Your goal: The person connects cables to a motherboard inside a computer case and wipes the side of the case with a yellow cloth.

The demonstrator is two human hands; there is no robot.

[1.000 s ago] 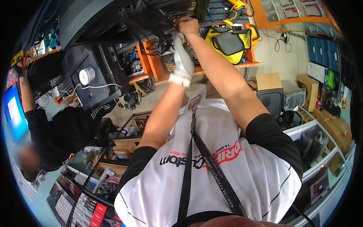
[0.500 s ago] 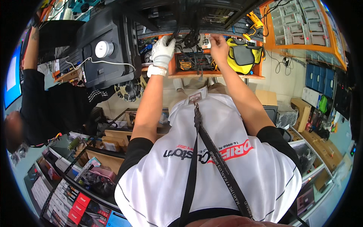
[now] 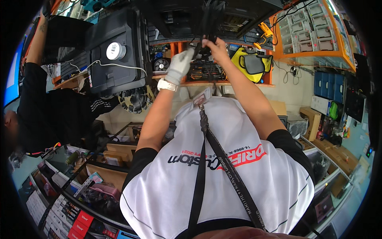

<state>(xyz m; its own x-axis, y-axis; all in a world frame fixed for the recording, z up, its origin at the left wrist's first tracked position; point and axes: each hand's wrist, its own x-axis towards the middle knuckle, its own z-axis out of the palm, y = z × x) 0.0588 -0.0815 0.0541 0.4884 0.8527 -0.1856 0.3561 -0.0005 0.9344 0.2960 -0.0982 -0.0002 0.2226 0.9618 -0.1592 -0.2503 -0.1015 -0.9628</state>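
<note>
My left hand [image 3: 180, 67], in a white work glove and slightly blurred, is closed at the side of a bundle of black cables [image 3: 197, 48]. My bare right hand [image 3: 217, 51] grips the same dark bundle higher up, its fingers bent around it. The cables hang in front of a black computer-like case [image 3: 234, 20] and above an open orange drawer [image 3: 227, 84]. Inside the drawer, below my hands, lie several dark tools and thin leads. Exactly where the left fingertips meet the cables is hard to make out.
A yellow-green pouch [image 3: 251, 63] sits at the drawer's right, with a yellow power tool [image 3: 264, 35] behind it. To the left, a black hard case [image 3: 103, 79] carries a round white tub [image 3: 115, 51]. Another person [image 3: 59, 111] works beside it. Clear-drawer cabinet [image 3: 306, 34] stands right.
My right hand has gone from a small white-and-orange item to the black cables, moving left. My gloved left hand has shifted right and a little lower, closer to the right one.
</note>
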